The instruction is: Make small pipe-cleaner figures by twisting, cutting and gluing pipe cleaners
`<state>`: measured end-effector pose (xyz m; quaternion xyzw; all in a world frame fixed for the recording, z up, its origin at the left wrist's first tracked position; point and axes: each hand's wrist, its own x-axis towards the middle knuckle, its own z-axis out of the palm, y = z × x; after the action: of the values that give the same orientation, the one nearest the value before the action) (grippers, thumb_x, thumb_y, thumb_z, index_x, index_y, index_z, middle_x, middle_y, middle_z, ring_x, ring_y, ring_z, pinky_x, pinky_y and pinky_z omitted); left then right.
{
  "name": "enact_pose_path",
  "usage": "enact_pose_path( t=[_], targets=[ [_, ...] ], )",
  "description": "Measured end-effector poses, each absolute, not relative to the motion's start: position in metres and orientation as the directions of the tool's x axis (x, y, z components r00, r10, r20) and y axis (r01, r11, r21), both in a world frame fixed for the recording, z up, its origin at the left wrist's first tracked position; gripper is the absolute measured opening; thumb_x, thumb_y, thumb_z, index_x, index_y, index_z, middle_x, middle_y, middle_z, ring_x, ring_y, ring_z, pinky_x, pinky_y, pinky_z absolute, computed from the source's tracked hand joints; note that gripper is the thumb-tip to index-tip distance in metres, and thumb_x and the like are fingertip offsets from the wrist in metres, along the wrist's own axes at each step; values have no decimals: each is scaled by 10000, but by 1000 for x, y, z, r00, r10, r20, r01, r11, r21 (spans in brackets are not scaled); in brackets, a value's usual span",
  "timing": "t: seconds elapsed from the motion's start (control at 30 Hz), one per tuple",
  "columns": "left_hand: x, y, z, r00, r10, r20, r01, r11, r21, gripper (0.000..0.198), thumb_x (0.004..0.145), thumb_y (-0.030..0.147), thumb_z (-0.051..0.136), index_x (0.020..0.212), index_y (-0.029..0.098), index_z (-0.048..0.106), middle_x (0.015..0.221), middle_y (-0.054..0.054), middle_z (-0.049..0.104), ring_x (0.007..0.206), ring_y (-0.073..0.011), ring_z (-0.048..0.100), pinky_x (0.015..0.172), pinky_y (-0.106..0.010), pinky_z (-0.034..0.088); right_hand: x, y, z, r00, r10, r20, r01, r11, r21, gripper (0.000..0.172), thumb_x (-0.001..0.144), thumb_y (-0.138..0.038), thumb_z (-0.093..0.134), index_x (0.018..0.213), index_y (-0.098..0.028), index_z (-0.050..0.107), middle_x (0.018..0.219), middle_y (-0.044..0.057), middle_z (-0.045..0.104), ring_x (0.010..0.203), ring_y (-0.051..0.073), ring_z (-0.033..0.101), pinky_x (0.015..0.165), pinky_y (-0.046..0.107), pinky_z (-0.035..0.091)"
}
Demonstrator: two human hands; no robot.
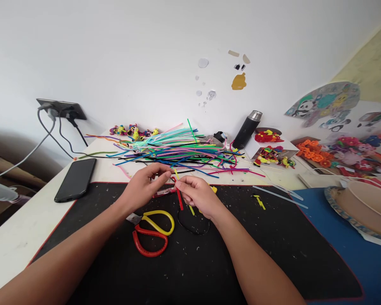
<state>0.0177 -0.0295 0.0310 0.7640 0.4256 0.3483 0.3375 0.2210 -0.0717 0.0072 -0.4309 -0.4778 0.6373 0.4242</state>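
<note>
My left hand [145,184] and my right hand [196,194] meet over the black mat [273,254], fingers pinched together. Between them they hold short pipe cleaner pieces: a red piece [179,198] hangs down from the pinch and a yellow piece [176,173] sticks up behind it. A black pipe cleaner [192,228] curves on the mat under my right wrist. Scissors with one yellow and one red handle [152,233] lie on the mat just below my left hand.
A large heap of coloured pipe cleaners [177,150] lies behind my hands. A black phone [76,178] rests at the left, a dark flask [246,129] at the back, finished figures [271,156] on a white box, glue sticks [279,195] and a hat [365,207] at the right.
</note>
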Motion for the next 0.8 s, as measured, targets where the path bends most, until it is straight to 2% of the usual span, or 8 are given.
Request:
enact_pose_path(
  t=[0.13, 0.5, 0.63, 0.8],
  targets=[
    [15, -26, 37, 430, 890, 148, 443, -351, 825, 451, 957, 611, 582, 905, 200, 760, 909, -42, 765, 851, -226, 646, 760, -315, 479, 221, -72, 7, -273, 951, -143, -116, -180, -977, 370, 871, -549, 774, 842, -197, 666, 503, -104, 417, 432, 72, 301, 470, 258, 192],
    [12, -20, 30, 516, 856, -25, 344, -181, 922, 535, 879, 706, 674, 882, 178, 760, 816, -36, 714, 756, -202, 588, 685, -294, 447, 221, -73, 9, -279, 944, -174, -45, -194, -980, 353, 865, -529, 763, 873, -194, 655, 508, -108, 431, 442, 75, 332, 472, 246, 207],
    [8, -16, 30, 552, 831, -60, 282, -118, 952, 518, 835, 697, 745, 857, 180, 755, 811, -34, 709, 759, -199, 594, 699, -293, 464, 223, -72, 11, -248, 954, -169, -28, -181, -983, 350, 868, -534, 754, 867, -193, 674, 522, -99, 439, 452, 78, 339, 467, 241, 220],
    [5, -15, 32, 629, 773, -78, 292, -142, 946, 447, 864, 638, 752, 852, 191, 751, 777, 0, 669, 723, -171, 550, 687, -274, 439, 225, -71, 12, -215, 962, -171, -38, -183, -982, 370, 848, -553, 764, 851, -201, 652, 507, -106, 430, 454, 78, 312, 464, 237, 226]
  ],
)
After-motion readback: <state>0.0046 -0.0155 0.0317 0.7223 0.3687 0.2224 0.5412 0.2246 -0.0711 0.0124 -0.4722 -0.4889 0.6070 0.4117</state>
